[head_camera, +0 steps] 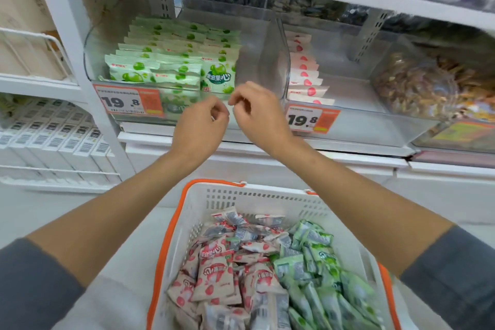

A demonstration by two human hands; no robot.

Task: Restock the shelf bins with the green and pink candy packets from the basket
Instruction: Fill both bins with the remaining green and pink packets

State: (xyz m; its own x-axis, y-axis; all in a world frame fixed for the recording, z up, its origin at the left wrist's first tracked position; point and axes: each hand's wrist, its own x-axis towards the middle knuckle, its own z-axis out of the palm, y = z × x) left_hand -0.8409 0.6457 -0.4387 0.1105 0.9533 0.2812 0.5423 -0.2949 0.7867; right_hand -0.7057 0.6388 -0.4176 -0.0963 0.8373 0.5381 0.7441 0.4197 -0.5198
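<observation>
A white basket with an orange rim (pixel 241 197) sits low in front of me. Pink candy packets (pixel 214 273) fill its left side and green candy packets (pixel 318 270) its right. On the shelf, the left clear bin (pixel 91 61) holds rows of green packets (pixel 171 56). Beside it, the right clear bin (pixel 356 118) has a thin row of pink packets (pixel 305 75) along its left wall. My left hand (pixel 199 123) and my right hand (pixel 257 110) hover side by side at the left bin's front edge. Both have loosely curled fingers, and I see no packet in either.
Orange and white price tags reading 19.8 (pixel 126 102) hang on both bin fronts. A bin of brown snacks (pixel 428 83) stands to the right. White boxes with barcodes (pixel 53 136) fill the lower left rack. Another shelf of dark packets runs overhead.
</observation>
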